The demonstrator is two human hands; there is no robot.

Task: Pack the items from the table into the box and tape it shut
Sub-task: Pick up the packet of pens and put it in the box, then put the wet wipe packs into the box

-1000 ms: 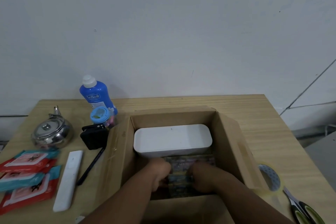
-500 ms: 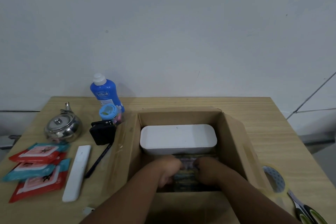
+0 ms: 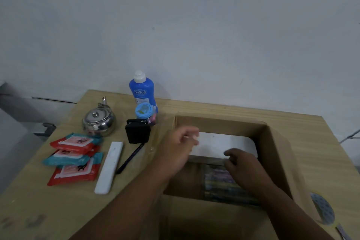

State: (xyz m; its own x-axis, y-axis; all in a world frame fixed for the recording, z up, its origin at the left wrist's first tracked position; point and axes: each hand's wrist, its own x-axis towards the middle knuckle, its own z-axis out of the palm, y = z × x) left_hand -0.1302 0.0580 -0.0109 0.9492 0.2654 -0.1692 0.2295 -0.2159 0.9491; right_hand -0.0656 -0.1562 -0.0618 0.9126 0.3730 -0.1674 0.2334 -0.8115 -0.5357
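Note:
An open cardboard box (image 3: 276, 154) stands on the wooden table (image 3: 315, 154). Inside it lie a white lidded container (image 3: 226, 143) at the back and a multicoloured packet (image 3: 224, 183) in front. My left hand (image 3: 179, 146) hovers over the box's left wall, fingers apart and empty. Over the packet and the container's front edge is my right hand (image 3: 241, 163), loosely curled with nothing in it. Left of the box lie three wet-wipe packs (image 3: 74, 158), a white remote (image 3: 110, 165), a dark pen (image 3: 130, 159), a black case (image 3: 137, 132), a steel kettle (image 3: 98, 122), a blue-lidded jar (image 3: 145, 114) and a blue bottle (image 3: 142, 91).
A roll of clear tape (image 3: 321, 210) sits at the box's right, near the table's front corner, with a scissors tip (image 3: 344, 233) just beyond it. A white wall rises behind the table. The table's left edge drops to a grey floor.
Both hands have come up off the multicoloured packet, which now lies in the box. My left hand has swung left over the box wall. The camera has turned to the left.

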